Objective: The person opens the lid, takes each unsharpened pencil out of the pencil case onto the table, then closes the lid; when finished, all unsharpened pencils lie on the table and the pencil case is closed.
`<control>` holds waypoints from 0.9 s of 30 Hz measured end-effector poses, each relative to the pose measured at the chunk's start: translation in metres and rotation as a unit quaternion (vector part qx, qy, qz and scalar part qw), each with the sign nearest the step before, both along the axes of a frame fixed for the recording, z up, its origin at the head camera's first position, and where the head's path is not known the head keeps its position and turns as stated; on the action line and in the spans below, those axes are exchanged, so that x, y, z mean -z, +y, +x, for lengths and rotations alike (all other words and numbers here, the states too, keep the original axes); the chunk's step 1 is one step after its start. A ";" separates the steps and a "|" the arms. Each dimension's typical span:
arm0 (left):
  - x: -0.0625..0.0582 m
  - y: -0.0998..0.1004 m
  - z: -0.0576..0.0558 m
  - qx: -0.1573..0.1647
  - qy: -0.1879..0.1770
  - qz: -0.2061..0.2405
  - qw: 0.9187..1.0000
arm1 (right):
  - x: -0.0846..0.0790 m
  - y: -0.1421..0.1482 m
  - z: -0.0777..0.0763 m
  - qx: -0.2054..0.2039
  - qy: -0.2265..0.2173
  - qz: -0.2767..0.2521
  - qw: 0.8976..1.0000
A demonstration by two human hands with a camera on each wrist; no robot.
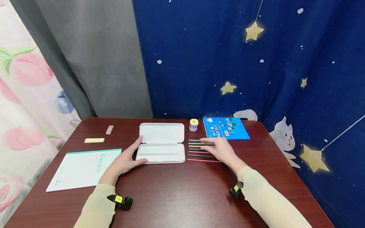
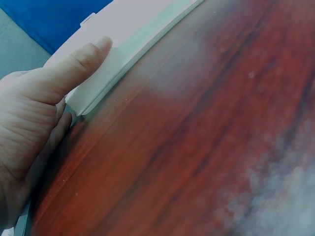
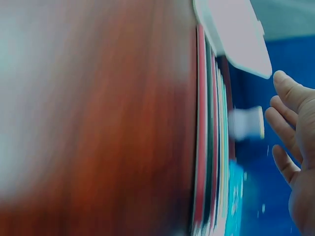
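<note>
A white pencil case [image 1: 161,153] lies with its lid [image 1: 162,133] raised back. My left hand [image 1: 128,158] rests at its left end, thumb over the front corner and fingers spread along the side toward the hinge. In the left wrist view the thumb [image 2: 81,64] lies straight across the case's edge [image 2: 106,81]. Several coloured pencils [image 1: 196,152] lie in a row right of the case. Over their right ends is my right hand [image 1: 223,150], its fingers extended and apart. The right wrist view shows those fingers [image 3: 285,125] above the pencils [image 3: 202,128], with nothing held.
A white notebook [image 1: 85,169] lies left of the left hand, with a pale yellow strip [image 1: 94,140] and a small pinkish block [image 1: 109,129] behind it. A yellow-topped jar [image 1: 193,125] and a blue book [image 1: 226,128] are at the back right. Curtains hang behind the table.
</note>
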State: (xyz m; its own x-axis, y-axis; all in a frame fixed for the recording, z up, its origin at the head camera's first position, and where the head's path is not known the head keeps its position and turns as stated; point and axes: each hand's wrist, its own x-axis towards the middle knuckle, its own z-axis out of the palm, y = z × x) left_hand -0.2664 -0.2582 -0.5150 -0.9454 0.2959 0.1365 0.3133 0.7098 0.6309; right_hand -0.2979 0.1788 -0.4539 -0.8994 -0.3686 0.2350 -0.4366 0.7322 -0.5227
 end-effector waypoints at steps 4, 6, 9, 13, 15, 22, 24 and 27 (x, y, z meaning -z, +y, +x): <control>0.001 0.001 0.000 0.002 0.001 0.004 1.000 | 0.001 -0.035 -0.008 -0.032 -0.019 -0.029 0.999; 0.002 0.001 0.001 0.003 0.002 0.008 1.000 | 0.003 -0.050 -0.012 -0.052 -0.017 -0.035 0.998; 0.001 0.001 0.000 0.004 0.005 0.010 1.000 | 0.006 -0.070 -0.016 -0.074 -0.008 -0.021 0.997; 0.000 -0.001 0.001 0.003 0.006 0.011 1.000 | 0.010 -0.092 -0.020 -0.088 0.002 0.019 0.996; -0.001 -0.001 0.001 0.002 0.005 0.012 1.000 | 0.012 -0.101 -0.021 -0.090 0.000 0.035 0.995; -0.002 -0.001 0.002 -0.004 -0.002 0.010 1.000 | 0.020 -0.117 -0.024 -0.100 -0.023 0.068 0.992; -0.002 0.000 0.002 -0.003 -0.002 0.011 1.000 | 0.022 -0.117 -0.025 -0.096 -0.027 0.066 0.993; -0.002 0.000 0.002 -0.003 -0.002 0.013 1.000 | 0.022 -0.117 -0.028 -0.091 -0.029 0.062 0.994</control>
State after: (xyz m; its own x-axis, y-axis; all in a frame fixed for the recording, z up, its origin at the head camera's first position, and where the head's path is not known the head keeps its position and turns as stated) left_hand -0.2641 -0.2582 -0.5127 -0.9476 0.2871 0.1403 0.3069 0.6954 0.6498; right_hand -0.3255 0.0614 -0.4763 -0.8257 -0.5493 0.1286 -0.5400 0.7036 -0.4618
